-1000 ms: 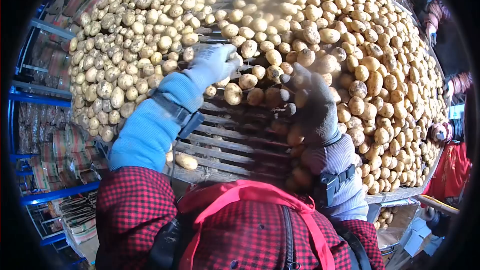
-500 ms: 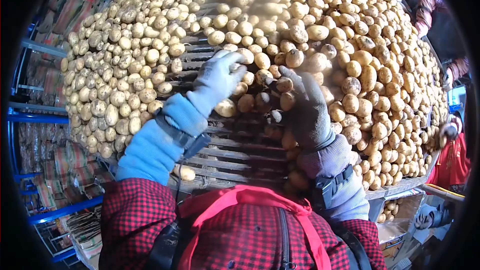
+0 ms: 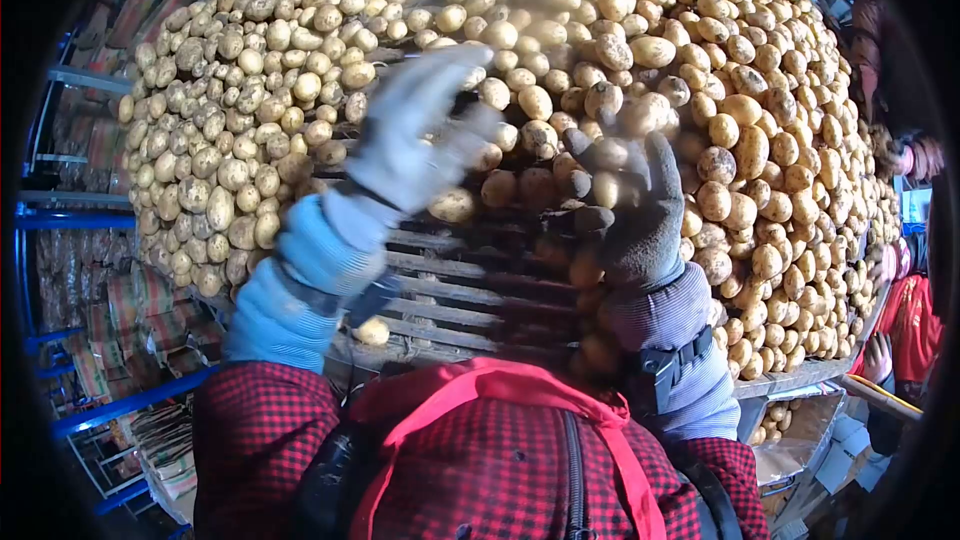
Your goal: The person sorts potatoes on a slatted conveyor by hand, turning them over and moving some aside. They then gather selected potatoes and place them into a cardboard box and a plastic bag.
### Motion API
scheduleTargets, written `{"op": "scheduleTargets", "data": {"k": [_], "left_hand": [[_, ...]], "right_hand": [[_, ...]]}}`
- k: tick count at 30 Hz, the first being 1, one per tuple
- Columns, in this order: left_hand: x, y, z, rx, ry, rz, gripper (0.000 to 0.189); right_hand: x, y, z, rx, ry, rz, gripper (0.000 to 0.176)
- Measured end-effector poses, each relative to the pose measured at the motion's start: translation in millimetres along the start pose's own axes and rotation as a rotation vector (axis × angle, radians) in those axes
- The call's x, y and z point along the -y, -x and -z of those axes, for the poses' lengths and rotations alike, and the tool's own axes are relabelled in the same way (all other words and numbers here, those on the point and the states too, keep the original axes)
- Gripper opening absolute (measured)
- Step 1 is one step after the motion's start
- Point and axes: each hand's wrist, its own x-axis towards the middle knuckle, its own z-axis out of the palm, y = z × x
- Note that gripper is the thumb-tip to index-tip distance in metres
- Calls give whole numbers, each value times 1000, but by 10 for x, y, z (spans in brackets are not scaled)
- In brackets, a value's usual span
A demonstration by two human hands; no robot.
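Two gloved hands hover with fingers spread, gripping nothing: left hand [image 3: 415, 135] (blurred) and right hand [image 3: 630, 210] at the edge of the potatoes [image 3: 752, 150]. Only a patch of slatted table [image 3: 470, 285] lies bare; heaps cover the rest

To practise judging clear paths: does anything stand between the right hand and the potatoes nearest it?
Nothing visible does: the right hand is already among the potatoes, fingers spread, with no other object between.
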Motion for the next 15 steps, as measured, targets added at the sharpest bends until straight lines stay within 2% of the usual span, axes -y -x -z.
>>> {"op": "scheduleTargets", "data": {"k": [1, 2, 3, 4, 5, 7, 8, 11, 12, 13, 15], "left_hand": [[82, 125, 162, 15, -19, 168, 52], [135, 293, 254, 21, 95, 458, 49], [127, 396, 394, 142, -12, 508, 44], [257, 619, 420, 257, -60, 462, 45], [371, 854, 369, 372, -107, 416, 48], [233, 1058, 280, 684, -270, 420, 52], [117, 1115, 181, 612, -359, 366, 57], [350, 1264, 17, 497, -236, 374, 46], [368, 1167, 69, 504, -195, 409, 32], [342, 1070, 91, 391, -39, 485, 20], [191, 808, 156, 203, 68, 423, 17]], "right_hand": [[6, -11, 5, -3, -3, -7, 57], [39, -45, -6, 36, -115, -88, 56], [72, -71, -53, 74, -227, -167, 56], [124, -83, -351, -241, -62, -255, 55], [83, -84, -289, -240, -61, -262, 55], [17, -80, -106, -162, 46, -283, 53], [17, -74, -274, -297, 83, -378, 52], [0, -66, -141, -172, 110, -478, 52], [0, -64, -110, -141, 86, -514, 54], [10, -88, -97, -104, 60, -549, 56], [36, -95, -102, -38, 101, -604, 58]]}}
